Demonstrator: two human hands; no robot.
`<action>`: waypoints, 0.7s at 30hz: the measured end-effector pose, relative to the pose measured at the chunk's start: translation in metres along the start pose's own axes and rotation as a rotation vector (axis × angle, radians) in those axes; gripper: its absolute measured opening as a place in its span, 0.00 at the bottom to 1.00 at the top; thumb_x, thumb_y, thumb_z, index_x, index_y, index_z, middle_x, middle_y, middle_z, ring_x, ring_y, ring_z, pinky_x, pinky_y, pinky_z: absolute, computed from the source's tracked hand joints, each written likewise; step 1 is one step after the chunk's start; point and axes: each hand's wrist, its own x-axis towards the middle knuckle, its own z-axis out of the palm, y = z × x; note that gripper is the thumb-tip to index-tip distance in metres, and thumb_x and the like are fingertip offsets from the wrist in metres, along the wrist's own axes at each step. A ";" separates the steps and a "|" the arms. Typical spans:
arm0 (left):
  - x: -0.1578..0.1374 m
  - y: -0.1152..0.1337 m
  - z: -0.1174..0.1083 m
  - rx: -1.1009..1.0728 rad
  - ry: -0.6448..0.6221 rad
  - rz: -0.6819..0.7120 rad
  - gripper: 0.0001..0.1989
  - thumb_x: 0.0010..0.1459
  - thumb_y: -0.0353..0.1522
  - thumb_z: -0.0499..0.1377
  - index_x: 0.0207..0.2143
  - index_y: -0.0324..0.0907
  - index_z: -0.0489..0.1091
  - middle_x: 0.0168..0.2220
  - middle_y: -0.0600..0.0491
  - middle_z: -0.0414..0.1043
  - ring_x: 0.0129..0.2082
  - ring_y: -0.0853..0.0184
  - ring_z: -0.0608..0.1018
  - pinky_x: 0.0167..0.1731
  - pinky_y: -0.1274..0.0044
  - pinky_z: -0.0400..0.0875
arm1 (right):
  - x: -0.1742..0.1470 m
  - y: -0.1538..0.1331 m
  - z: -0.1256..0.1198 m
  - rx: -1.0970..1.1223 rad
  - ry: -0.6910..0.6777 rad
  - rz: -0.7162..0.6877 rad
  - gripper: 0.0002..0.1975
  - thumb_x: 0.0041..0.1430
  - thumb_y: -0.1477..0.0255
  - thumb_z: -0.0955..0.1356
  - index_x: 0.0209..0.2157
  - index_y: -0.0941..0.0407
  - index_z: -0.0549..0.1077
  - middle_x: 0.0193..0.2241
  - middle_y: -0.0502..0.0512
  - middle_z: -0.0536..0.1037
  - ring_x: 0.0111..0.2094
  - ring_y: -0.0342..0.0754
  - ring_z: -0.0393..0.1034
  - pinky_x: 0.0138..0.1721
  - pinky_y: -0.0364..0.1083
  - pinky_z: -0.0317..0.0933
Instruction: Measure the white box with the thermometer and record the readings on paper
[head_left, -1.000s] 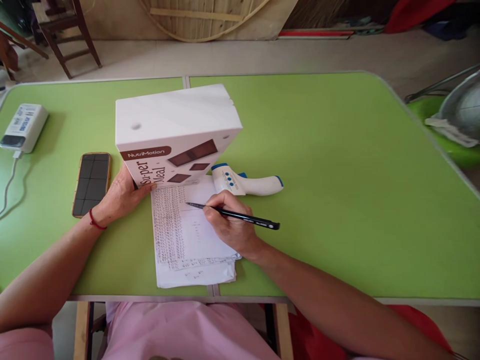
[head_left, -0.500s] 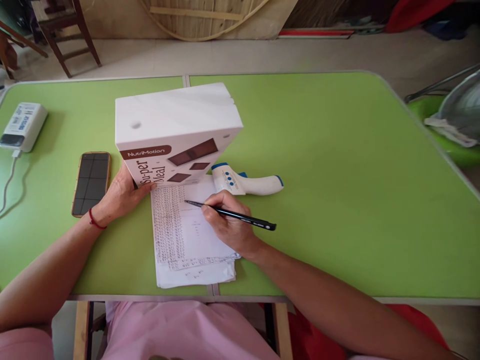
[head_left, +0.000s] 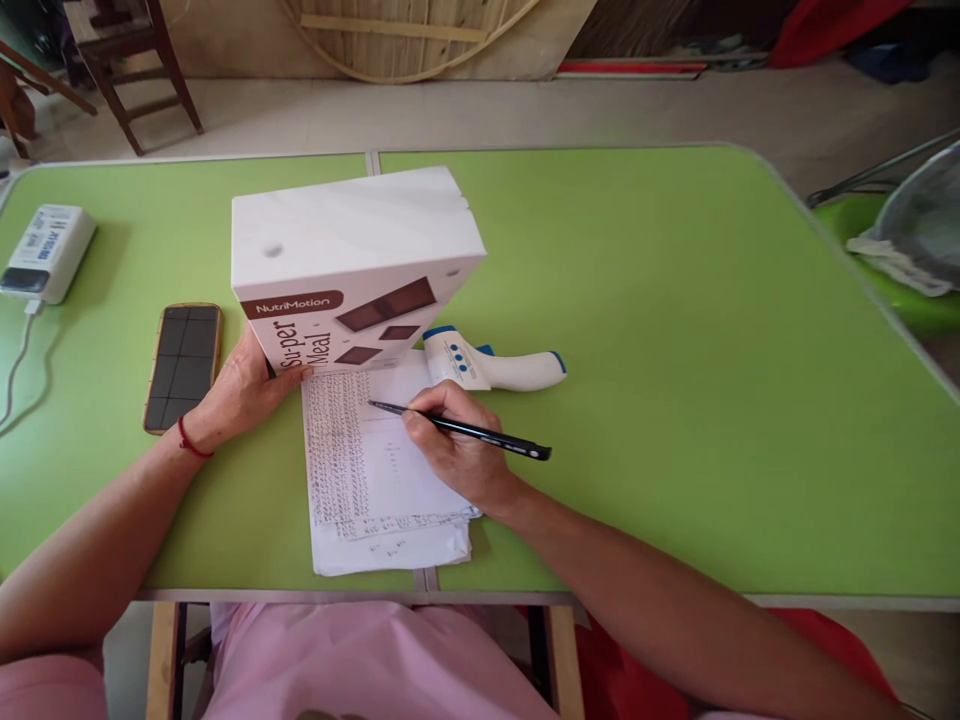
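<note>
In my right hand [head_left: 457, 445] is a black pen [head_left: 487, 434], its tip on or just above the top sheet. Handwriting in dense columns fills the left part of the stacked papers [head_left: 420, 470]; the right part bears a few faint marks. My left hand [head_left: 244, 390] grips the lower left corner of a white box [head_left: 356, 225] printed "NutriMotion Super Meal", thumb on the front, other fingers mostly hidden behind. The box stands tilted over the top edge of the papers. Beside it lies a white and blue infrared thermometer [head_left: 487, 365], just beyond my right hand.
A smartphone [head_left: 182, 368] in an orange-edged case lies left of my left hand. Farther left is a white power bank [head_left: 49, 252] with a cable. Everything rests on a green folding table [head_left: 697, 370]. A wooden chair [head_left: 135, 70] stands beyond it.
</note>
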 end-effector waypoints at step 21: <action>0.003 0.006 0.001 -0.200 0.069 -0.141 0.20 0.60 0.47 0.66 0.45 0.42 0.73 0.47 0.45 0.75 0.55 0.52 0.74 0.58 0.56 0.69 | 0.001 -0.014 -0.038 -0.942 -0.388 -0.613 0.21 0.59 0.91 0.59 0.50 0.65 0.73 0.36 0.62 0.77 0.34 0.50 0.71 0.32 0.45 0.68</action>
